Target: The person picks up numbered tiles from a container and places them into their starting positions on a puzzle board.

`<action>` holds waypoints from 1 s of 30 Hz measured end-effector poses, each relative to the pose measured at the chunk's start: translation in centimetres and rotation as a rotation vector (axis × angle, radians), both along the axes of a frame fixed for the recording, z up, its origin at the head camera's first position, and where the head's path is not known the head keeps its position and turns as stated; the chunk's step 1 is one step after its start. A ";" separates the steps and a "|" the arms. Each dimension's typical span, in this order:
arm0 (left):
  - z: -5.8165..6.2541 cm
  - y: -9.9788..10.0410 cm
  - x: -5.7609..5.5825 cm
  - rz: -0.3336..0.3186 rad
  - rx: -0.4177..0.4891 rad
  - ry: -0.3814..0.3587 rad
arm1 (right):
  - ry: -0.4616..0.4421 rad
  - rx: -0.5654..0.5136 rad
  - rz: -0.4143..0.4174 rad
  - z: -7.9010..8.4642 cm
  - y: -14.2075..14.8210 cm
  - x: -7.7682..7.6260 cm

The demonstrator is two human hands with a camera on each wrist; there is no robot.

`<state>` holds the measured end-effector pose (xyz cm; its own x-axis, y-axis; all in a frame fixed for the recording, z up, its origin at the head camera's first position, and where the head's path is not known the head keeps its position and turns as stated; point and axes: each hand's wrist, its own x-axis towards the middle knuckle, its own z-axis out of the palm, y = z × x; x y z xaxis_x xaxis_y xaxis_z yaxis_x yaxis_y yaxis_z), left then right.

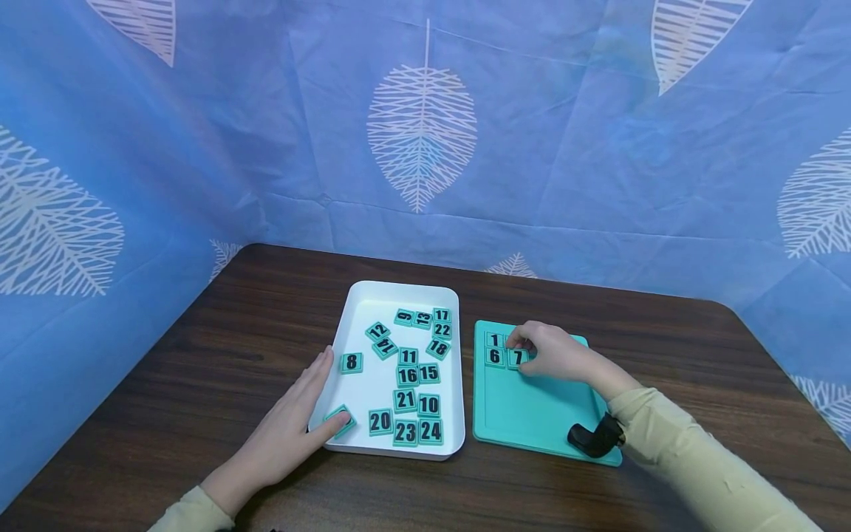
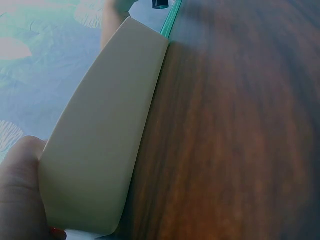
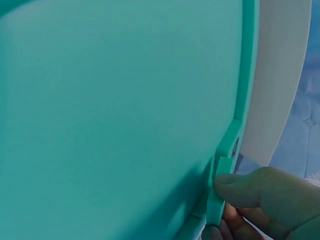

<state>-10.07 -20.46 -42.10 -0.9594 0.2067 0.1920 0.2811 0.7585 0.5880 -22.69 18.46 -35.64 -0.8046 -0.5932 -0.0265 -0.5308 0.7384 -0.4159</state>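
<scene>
My right hand (image 1: 555, 355) pinches a small green tile marked 7 (image 1: 518, 358) between thumb and fingers, over the upper left part of a green board (image 1: 525, 414). In the right wrist view the thumb presses the face of this tile (image 3: 216, 200). Tiles 1 (image 1: 494, 339) and 6 (image 1: 494, 357) lie to its left; the fingers hide what is beside tile 1. My left hand (image 1: 286, 425) lies along the left side of a white tray (image 1: 405, 451), fingers straight, its thumb reaching over the rim onto a tile (image 1: 342, 422) whose number is covered.
Several numbered tiles lie scattered in the tray, with tile 8 (image 1: 351, 363) near its left wall and tile 24 (image 1: 431, 431) in the near right corner. Tray and board stand side by side on a dark wooden table (image 1: 279, 295). A blue leaf-patterned cloth (image 1: 532, 148) hangs behind.
</scene>
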 end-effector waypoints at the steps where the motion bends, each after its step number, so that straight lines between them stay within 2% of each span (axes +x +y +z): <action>1: 0.0 0.0 0.0 0.001 -0.001 -0.001 | -0.001 -0.002 -0.002 -0.1 0.0 0.0; 14: 0.1 -0.1 -0.1 0.004 0.001 -0.008 | 0.045 -0.018 0.000 -0.5 -0.1 0.0; 30: 0.0 -0.1 0.0 -0.015 0.013 0.005 | 0.045 -0.032 0.017 -0.9 -0.2 0.1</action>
<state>-10.08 -20.55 -42.12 -0.9550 0.2189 0.2000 0.2959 0.7462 0.5963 -22.60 18.23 -36.54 -0.7944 -0.6068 0.0290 -0.5619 0.7158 -0.4147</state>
